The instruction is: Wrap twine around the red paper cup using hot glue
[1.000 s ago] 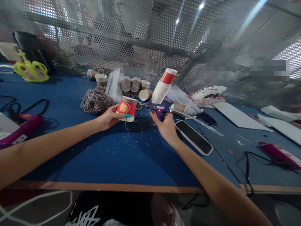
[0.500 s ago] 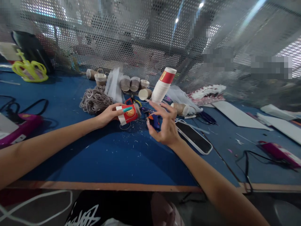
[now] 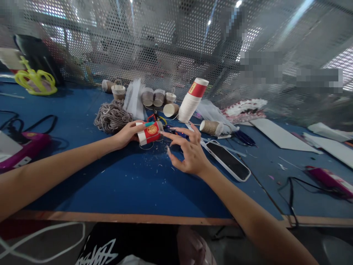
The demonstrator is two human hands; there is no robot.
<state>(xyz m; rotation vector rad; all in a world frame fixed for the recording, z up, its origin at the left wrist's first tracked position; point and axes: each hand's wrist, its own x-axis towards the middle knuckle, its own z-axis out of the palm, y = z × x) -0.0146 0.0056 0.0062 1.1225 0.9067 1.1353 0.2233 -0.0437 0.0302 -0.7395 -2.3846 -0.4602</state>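
A red and white paper cup (image 3: 150, 133) lies on its side in my left hand (image 3: 128, 135), whose fingers wrap its left part; grey cord covers the cup's right end. Just right of the cup is my right hand (image 3: 187, 151), fingers spread, the index fingertip at or very near the corded end. Whether it touches cannot be made out. Behind my right hand a blue tool is partly hidden. A bundle of grey cord (image 3: 113, 117) rests behind my left hand.
Behind stand a leaning stack of paper cups (image 3: 193, 101) and several cord-wrapped cups. A phone (image 3: 228, 160) lies to the right, near a cord-wrapped roll (image 3: 209, 127). Farther out are white boards (image 3: 284, 136), a yellow crown (image 3: 37, 82) and purple devices (image 3: 27, 149) with black cables.
My right hand has moved left toward the cup, its index finger now stretched to the corded end. My left hand keeps its hold, and the cup has turned slightly.
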